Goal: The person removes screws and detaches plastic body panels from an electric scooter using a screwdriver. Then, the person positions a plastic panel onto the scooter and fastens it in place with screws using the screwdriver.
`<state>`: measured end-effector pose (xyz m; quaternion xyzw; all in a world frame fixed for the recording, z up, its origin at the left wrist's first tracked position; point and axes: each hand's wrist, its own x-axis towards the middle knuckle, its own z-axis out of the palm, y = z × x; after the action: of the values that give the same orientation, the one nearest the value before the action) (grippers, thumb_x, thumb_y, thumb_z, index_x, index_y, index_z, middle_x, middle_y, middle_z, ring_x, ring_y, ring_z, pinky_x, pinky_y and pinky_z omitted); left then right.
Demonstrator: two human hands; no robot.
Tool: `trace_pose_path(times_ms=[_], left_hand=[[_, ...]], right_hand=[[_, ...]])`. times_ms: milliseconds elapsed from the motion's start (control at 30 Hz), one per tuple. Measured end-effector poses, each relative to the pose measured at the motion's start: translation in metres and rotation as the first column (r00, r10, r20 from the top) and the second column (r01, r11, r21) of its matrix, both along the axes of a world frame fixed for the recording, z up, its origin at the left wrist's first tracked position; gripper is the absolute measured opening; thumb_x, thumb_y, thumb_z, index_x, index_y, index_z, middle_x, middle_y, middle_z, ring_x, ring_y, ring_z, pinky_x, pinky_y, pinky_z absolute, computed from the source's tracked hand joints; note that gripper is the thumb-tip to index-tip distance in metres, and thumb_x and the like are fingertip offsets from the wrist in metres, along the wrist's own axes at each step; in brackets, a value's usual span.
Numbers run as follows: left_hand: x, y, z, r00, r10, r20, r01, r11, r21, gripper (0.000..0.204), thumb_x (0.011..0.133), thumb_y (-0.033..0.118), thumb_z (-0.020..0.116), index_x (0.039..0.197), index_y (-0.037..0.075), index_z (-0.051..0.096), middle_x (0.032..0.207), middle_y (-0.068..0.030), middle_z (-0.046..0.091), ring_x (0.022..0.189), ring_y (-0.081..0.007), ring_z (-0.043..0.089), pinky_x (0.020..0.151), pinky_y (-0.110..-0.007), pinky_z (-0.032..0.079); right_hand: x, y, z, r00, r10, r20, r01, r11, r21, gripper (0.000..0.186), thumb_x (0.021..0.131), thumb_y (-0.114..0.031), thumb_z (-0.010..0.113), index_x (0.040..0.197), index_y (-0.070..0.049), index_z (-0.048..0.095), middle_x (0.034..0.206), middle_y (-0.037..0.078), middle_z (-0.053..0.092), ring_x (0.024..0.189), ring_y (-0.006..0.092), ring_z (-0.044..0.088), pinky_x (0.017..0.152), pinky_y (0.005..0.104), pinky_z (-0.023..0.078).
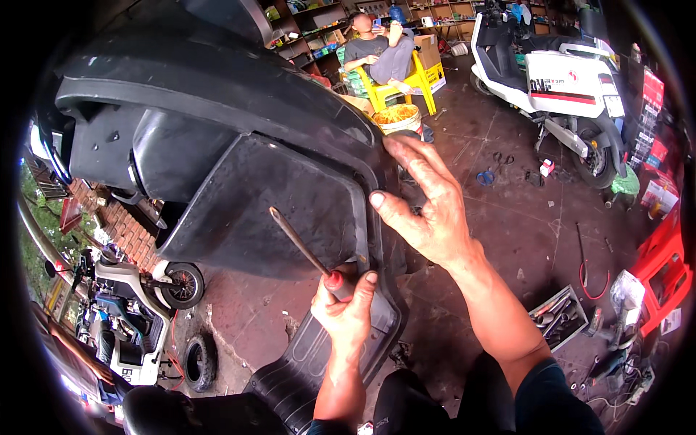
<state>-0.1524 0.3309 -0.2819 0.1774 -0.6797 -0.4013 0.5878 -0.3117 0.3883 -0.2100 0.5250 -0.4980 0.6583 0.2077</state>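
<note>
My left hand (344,312) is wrapped round the red handle of a screwdriver (301,243). The long metal shaft points up and to the left, in front of a black plastic scooter panel (268,192). To the right, my right hand (431,206) has its fingers stretched out along the outer edge of the scooter's black front body (319,109). Its thumb reaches over that edge, and I see nothing held in it. Below my left hand lies the ribbed black footboard (308,373).
A person (380,54) sits in a yellow chair (406,83) at the back, beside a white bucket (397,118). A white scooter (554,76) stands far right. A tool tray (562,319) and a red stool (660,272) are at right. A loose tyre (199,362) lies at left.
</note>
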Motion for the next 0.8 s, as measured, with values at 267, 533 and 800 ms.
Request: trace_pose_path(times_ms=[267, 533, 800], left_hand=[[-0.003, 0.007, 0.0, 0.999, 0.043, -0.025, -0.044, 0.999, -0.015, 0.021, 0.072, 0.004, 0.078, 0.086, 0.002, 0.062, 0.069, 0.0007, 0.06, 0.062, -0.0072, 0.051, 0.062, -0.022, 0.045], [-0.011, 0.01, -0.001, 0.997, 0.059, -0.049, -0.058, 0.998, 0.015, 0.022, 0.072, 0.004, 0.077, 0.087, 0.001, 0.061, 0.07, 0.0, 0.059, 0.063, -0.0076, 0.051, 0.061, -0.022, 0.044], [-0.014, 0.01, 0.0, 0.994, 0.104, -0.016, -0.104, 0.995, -0.007, 0.022, 0.074, 0.005, 0.076, 0.087, 0.001, 0.06, 0.075, -0.0028, 0.062, 0.068, -0.01, 0.054, 0.066, -0.025, 0.046]], right_hand=[[-0.003, -0.004, 0.012, 0.98, -0.119, -0.161, 0.107, 0.991, -0.082, 0.055, 0.072, -0.017, 0.07, 0.121, 0.002, 0.054, 0.124, 0.021, 0.054, 0.111, 0.0342, 0.057, 0.09, 0.0371, 0.048], [-0.002, -0.018, 0.005, 0.944, -0.233, -0.235, 0.183, 0.959, -0.217, 0.047, 0.077, -0.017, 0.067, 0.117, 0.005, 0.056, 0.117, 0.023, 0.058, 0.105, 0.0356, 0.06, 0.086, 0.0367, 0.05], [-0.001, -0.019, 0.006, 0.959, -0.201, -0.197, 0.153, 0.96, -0.237, 0.048, 0.079, -0.018, 0.065, 0.119, 0.005, 0.055, 0.12, 0.023, 0.056, 0.106, 0.0364, 0.059, 0.087, 0.037, 0.049]])
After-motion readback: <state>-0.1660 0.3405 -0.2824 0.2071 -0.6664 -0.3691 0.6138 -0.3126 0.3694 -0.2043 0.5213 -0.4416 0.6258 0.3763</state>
